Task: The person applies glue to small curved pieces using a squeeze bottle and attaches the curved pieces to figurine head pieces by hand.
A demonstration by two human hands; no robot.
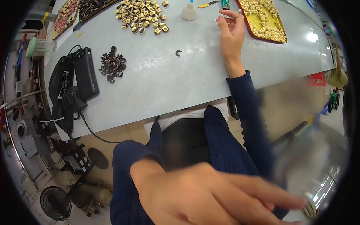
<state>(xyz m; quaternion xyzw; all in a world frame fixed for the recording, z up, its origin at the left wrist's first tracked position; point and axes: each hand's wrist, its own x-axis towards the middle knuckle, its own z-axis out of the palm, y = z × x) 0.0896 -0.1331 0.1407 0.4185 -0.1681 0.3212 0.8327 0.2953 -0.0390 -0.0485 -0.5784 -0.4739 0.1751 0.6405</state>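
My left hand [204, 197] is raised close in front of me, large and blurred at the bottom of the view. Its fingers stretch to the right, and I see nothing in them. On the far right of the table lies my right hand [232, 39], fingers loosely bent and apart, with no held thing visible. Just right of it is a red-rimmed tray [258, 37] of small pale yellow pieces [275, 33]. A white squeeze bottle [189, 12] with a blue tip stands to its left. One dark curved piece [178, 53] lies alone mid-table.
A pile of dark curved pieces [113, 64] lies left on the grey table [150, 93], beside a black power adapter [86, 73] with cables. Yellow-and-brown pieces [144, 15] are heaped at the back. Trays of pink pieces [66, 15] and dark pieces [92, 6] stand far left.
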